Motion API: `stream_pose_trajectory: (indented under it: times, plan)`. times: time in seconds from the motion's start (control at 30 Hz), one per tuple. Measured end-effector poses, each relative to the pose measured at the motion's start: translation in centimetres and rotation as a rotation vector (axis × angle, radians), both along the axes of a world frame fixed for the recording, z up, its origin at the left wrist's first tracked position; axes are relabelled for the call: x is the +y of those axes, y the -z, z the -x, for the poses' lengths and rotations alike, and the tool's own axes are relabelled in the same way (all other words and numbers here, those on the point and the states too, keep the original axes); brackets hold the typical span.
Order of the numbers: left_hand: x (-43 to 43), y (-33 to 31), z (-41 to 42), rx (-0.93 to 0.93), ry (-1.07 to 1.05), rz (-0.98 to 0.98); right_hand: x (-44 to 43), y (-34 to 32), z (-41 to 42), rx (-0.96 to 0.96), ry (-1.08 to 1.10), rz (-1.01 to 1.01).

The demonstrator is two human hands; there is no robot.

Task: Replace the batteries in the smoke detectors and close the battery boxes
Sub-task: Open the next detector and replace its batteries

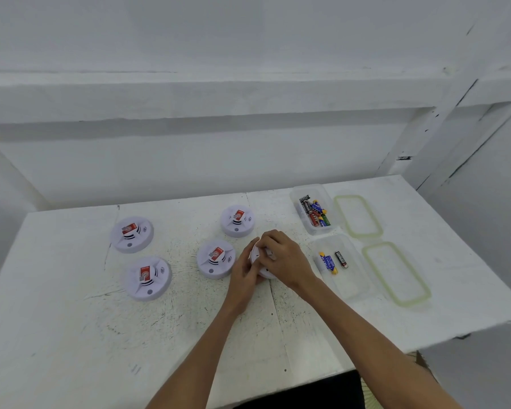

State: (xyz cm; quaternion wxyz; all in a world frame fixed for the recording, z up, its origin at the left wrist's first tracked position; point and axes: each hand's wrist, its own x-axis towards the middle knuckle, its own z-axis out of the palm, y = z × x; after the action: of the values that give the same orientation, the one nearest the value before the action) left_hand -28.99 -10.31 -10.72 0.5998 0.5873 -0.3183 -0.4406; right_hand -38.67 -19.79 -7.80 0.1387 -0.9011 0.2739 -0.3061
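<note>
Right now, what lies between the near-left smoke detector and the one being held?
Another smoke detector sits on the table between the near-left detector and the held detector, close beside the left hand. The head view shows this.

smoke detectors: 5 | clear tubs: 2 | lids: 2 | batteries in near tub: 2

Offering no lettering sharp enough to read anywhere. Showing a red sticker with a pale round mark on top of each of four smoke detectors, its wording blurring out. Bearing small curved sound-wave signs beside each sticker. Displaying white print along the black batteries in the far box, and along the black battery and blue battery in the near box, all being too small to make out.
</note>
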Motion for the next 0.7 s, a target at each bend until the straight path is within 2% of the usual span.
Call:
stream_pose_trajectory:
  times: [0.3, 0.43, 0.53, 0.7]
  plan:
    - [-0.1, 0.4, -0.1, 0.018, 0.006, 0.002, 0.4, 1.8, -0.3, -0.062, 0.205, -0.226]
    - [-0.1, 0.1, -0.1, 0.068, 0.006, -0.013, 0.6, 1.2, -1.0, -0.062, 0.393, -0.511]
    - [-0.2, 0.4, -0.2, 0.084, 0.006, -0.032, 0.3, 0.4, -1.0, -0.105, 0.416, -0.762]
    - [-0.4, 1.2, -0.4, 0.103, 0.027, -0.031, -0.5, 0.0, -0.6, -0.105, 0.402, -0.869]
